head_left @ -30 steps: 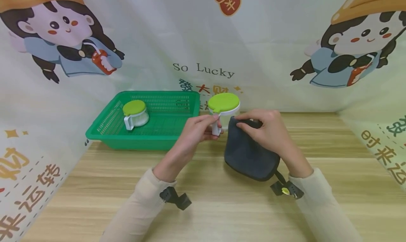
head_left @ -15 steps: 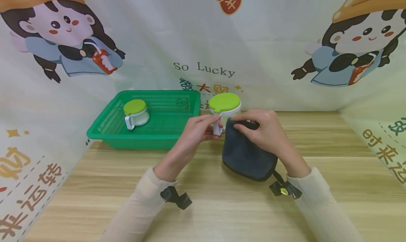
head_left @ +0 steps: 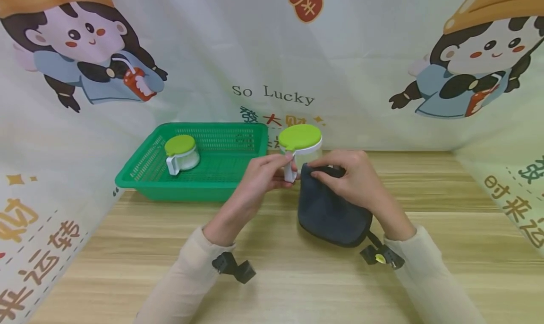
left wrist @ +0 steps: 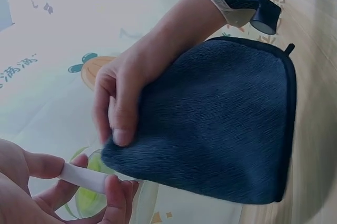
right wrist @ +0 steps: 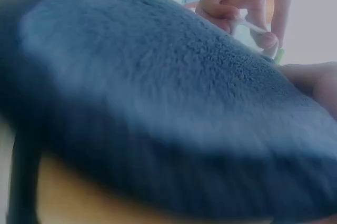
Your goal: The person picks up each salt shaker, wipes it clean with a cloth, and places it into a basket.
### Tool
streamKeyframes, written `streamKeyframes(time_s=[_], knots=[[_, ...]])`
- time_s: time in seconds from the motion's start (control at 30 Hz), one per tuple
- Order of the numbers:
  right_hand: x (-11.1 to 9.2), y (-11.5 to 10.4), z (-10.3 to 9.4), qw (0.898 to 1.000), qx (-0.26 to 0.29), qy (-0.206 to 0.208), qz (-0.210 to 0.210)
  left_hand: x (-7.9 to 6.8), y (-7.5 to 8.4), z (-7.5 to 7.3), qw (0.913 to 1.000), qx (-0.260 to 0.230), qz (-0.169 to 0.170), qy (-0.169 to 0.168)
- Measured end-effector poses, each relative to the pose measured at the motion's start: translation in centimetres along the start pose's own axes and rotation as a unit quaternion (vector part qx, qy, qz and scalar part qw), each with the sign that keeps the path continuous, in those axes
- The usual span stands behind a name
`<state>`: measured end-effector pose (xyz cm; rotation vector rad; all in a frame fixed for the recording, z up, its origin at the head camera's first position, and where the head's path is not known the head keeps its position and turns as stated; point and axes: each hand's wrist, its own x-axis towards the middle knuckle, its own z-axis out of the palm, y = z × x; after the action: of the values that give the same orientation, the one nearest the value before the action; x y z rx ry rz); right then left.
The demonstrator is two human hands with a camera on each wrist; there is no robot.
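Note:
A clear seasoning jar (head_left: 300,139) with a green lid and white handle is held upright by my left hand (head_left: 265,175), whose thumb and fingers pinch the handle (left wrist: 84,176). A dark blue-grey plush cloth (head_left: 329,210) with black edging hangs from my right hand (head_left: 354,175). Thumb and fingers of that hand grip its upper corner, close against the jar's side. The cloth covers the jar's lower part, so whether the base touches the table cannot be told. In the right wrist view the cloth (right wrist: 158,77) fills most of the picture.
To the left stands a green slotted basket (head_left: 191,191). A smaller jar (head_left: 182,152) with a green lid and white handle sits inside it. A printed curtain (head_left: 361,40) rises behind the wooden table (head_left: 297,286).
My right hand has shifted the cloth slightly left and down along the jar. The left hand keeps its hold on the handle, almost still.

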<state>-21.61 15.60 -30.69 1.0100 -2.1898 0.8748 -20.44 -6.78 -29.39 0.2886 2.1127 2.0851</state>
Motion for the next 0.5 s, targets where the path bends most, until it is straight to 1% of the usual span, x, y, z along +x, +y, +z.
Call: streamKeyframes(time_s=[0.1, 0.27, 0.33, 0.4, 0.5], knots=[[0.08, 0.02, -0.11, 1.0, -0.001, -0.004, -0.002, -0.03, 0.09, -0.14, 1.0, -0.007, 0.005, -0.003], [0.03, -0.07, -0.11, 1.0, 0.005, 0.031, -0.004, -0.06, 0.03, -0.12, 1.0, -0.001, -0.001, 0.0], [-0.01, -0.15, 0.12, 0.999, 0.008, 0.035, -0.006, -0.09, -0.04, -0.07, 1.0, 0.006, -0.004, 0.001], [-0.01, -0.26, 0.36, 1.0, 0.006, 0.023, -0.005, -0.1, -0.12, -0.03, 0.9999, 0.013, -0.006, 0.002], [-0.01, -0.34, 0.6, 1.0, -0.002, -0.009, 0.004, -0.14, -0.17, -0.01, 0.9998, 0.018, -0.007, 0.004]])
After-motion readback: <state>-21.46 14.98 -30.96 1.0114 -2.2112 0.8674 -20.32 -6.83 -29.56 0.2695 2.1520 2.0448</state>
